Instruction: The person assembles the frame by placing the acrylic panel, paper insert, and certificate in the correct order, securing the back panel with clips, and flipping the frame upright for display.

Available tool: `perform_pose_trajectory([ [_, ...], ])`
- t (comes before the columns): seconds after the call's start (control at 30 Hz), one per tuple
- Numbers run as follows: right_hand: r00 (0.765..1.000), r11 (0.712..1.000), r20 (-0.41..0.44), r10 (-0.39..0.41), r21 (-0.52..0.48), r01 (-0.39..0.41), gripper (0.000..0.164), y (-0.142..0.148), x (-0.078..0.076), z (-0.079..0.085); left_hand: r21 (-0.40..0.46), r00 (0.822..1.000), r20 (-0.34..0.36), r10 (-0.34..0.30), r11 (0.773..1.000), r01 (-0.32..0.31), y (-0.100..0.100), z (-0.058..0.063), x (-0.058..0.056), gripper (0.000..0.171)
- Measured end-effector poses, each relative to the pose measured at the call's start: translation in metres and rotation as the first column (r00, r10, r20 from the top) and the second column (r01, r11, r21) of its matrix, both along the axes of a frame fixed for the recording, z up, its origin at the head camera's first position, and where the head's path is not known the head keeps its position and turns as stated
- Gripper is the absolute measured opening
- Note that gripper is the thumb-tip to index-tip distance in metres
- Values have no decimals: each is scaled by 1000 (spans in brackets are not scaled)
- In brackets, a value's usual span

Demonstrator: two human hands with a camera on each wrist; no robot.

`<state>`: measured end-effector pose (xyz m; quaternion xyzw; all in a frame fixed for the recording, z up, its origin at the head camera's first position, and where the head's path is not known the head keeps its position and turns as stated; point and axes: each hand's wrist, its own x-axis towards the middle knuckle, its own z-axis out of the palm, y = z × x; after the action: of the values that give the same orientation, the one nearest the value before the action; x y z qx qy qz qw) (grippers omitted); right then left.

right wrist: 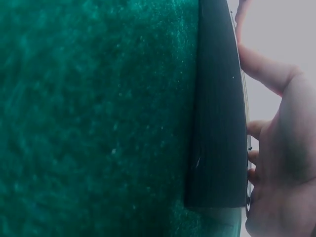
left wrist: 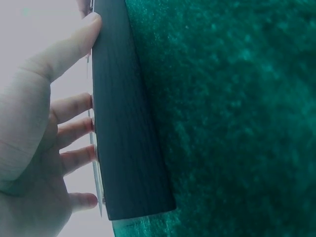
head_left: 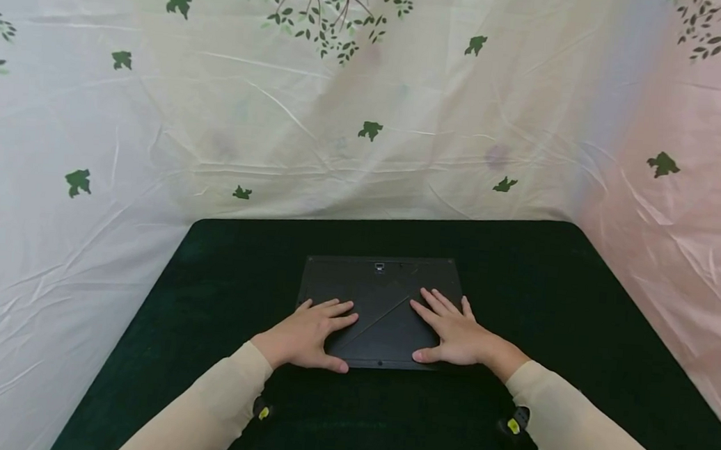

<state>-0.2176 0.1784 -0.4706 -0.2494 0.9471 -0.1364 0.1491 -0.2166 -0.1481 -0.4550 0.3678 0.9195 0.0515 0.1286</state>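
On the dark green table lies a flat black rectangular case [head_left: 388, 276] with a thin diagonal line across its top and a small metal-looking fitting near its far edge. My left hand [head_left: 312, 333] rests on its left part, fingers spread, with the thumb at the near edge. On the right part rests my right hand [head_left: 453, 332], its fingers also spread. The left wrist view shows the case's thick, grained side [left wrist: 123, 123] with fingertips on the top face. In the right wrist view the side of the case [right wrist: 217, 123] stands beside the right thumb and fingers.
The table [head_left: 245, 259] is covered in dark green cloth and has rounded far corners. Pale curtains [head_left: 316, 145] with printed leaves and branches hang behind it and at both sides. Each sleeve carries a small black wrist device with a yellow mark [head_left: 514, 425].
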Motion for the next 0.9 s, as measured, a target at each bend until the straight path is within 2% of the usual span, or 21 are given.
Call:
perform_pose_trajectory([
  [0.67, 993, 998, 104, -62, 20, 60, 99, -3, -8, -3, -4, 1000, -5, 5, 1000, -5, 0, 0, -1, 93],
  [0.8, 998, 999, 63, -23, -31, 25, 99, 1, -6, -1, 1, 1000, -9, 6, 1000, -6, -1, 0, 0, 94],
  [0.9, 1000, 991, 15, -16, -130, 18, 97, 10, -5, 3, 30, 1000, -9, 30, 999, -30, -7, 2, 1, 95],
])
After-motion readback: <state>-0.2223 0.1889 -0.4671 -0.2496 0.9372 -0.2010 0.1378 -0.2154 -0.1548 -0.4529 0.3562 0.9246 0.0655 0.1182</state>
